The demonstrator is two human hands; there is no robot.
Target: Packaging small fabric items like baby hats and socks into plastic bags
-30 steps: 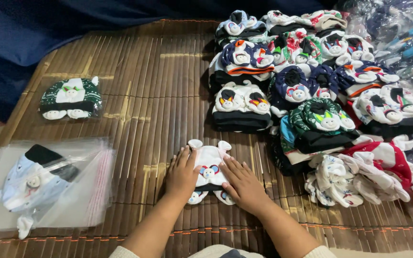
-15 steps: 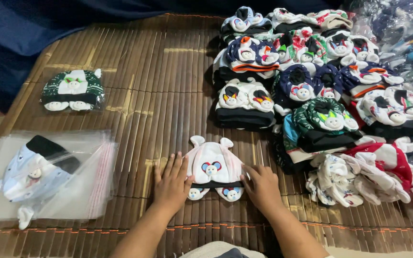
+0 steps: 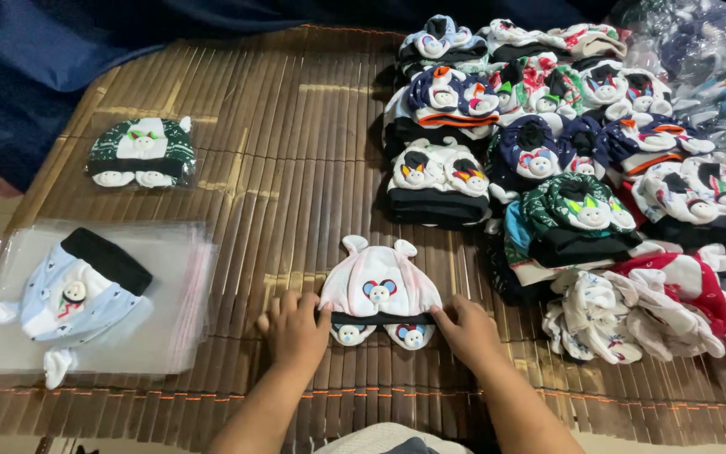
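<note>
Pink baby hat [image 3: 380, 290] with two ears lies flat on the bamboo mat [image 3: 296, 168], ears pointing away from the person, its dark band running left to right; left hand [image 3: 296, 329] and right hand [image 3: 468, 329] press its two lower corners, fingers spread, equally near, beside the pile of folded hats [image 3: 565, 168]

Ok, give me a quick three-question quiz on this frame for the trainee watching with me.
1. True or false: both hands rest on the pink baby hat on the bamboo mat.
2. What lies on the stack of clear plastic bags? A) a light blue baby hat B) a pair of scissors C) a red sock
3. Which hand is nearer the pile of hats?

Key:
1. True: the left hand and right hand touch its lower corners.
2. A, the light blue baby hat.
3. The right hand.
</note>
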